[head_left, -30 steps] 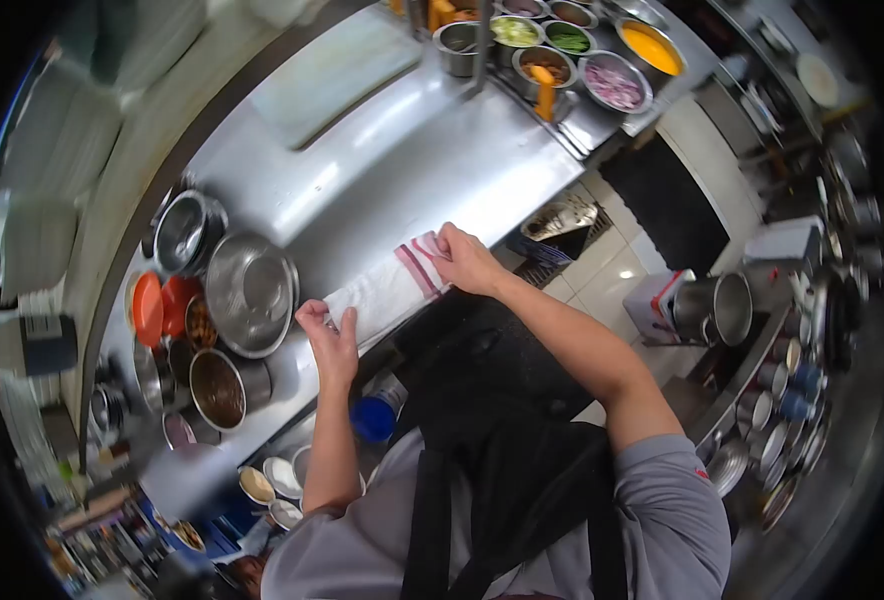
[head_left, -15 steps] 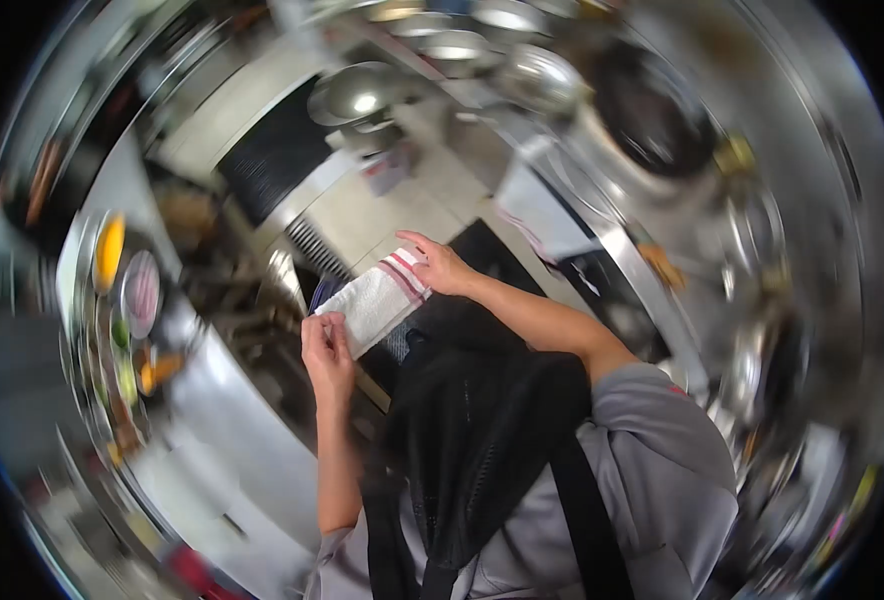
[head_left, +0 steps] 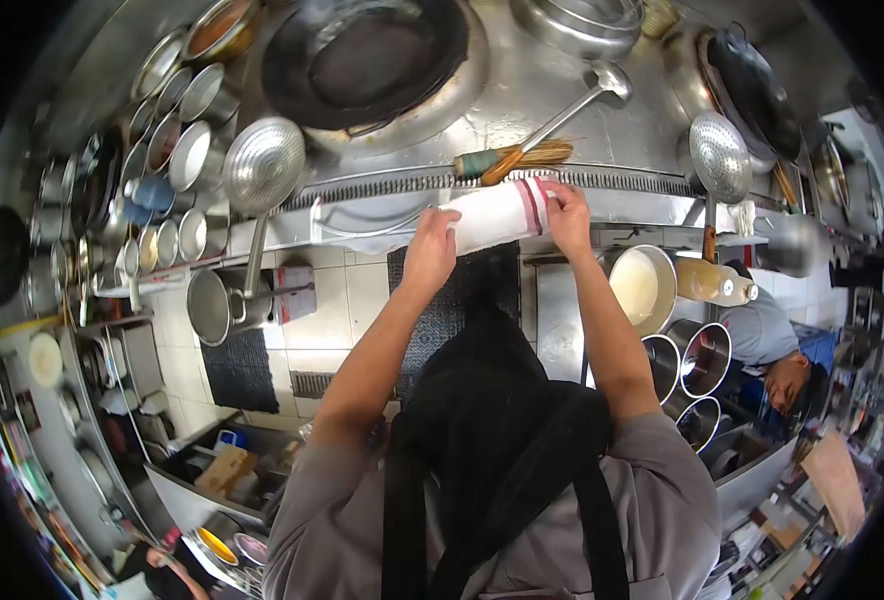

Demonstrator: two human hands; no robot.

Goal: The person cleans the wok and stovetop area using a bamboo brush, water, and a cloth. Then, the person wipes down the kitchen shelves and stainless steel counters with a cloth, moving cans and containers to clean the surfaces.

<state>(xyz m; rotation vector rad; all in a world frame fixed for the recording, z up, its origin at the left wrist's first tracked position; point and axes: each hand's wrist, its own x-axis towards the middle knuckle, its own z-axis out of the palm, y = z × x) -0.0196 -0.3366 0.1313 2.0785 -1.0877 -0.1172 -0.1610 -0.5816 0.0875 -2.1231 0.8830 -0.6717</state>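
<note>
Swung round from the tiled floor (head_left: 334, 305) half a second ago, my feed now faces the stove (head_left: 627, 140), and the cloth (head_left: 492, 218) has travelled to just before its front edge. One cloth is stretched between the left hand (head_left: 431, 250), whose thumb and fingers close on one end, and the right hand (head_left: 568, 215), which pinches the striped end. It is white, soft-looking and folded into a flat strip with red bands; whether it touches the metal edge, I can't tell from here.

Beyond it I count two woks (head_left: 362, 62), round and blackened, one towards the left and one at the far right. Two skimmers (head_left: 264, 165) show, perforated metal discs on long handles, one to each side. One ladle (head_left: 613, 82) of shiny metal rests aslant, its wooden end by one brush (head_left: 547, 152) with straw-coloured bristles and a green-wrapped grip.

Down on my right stand four round metal pots (head_left: 705, 355), one holding something creamy and smooth. One co-worker (head_left: 760, 332) in grey bends nearby. Over to the left I make out two mats (head_left: 237, 365), black and textured, and one deep steel pan (head_left: 212, 305).
</note>
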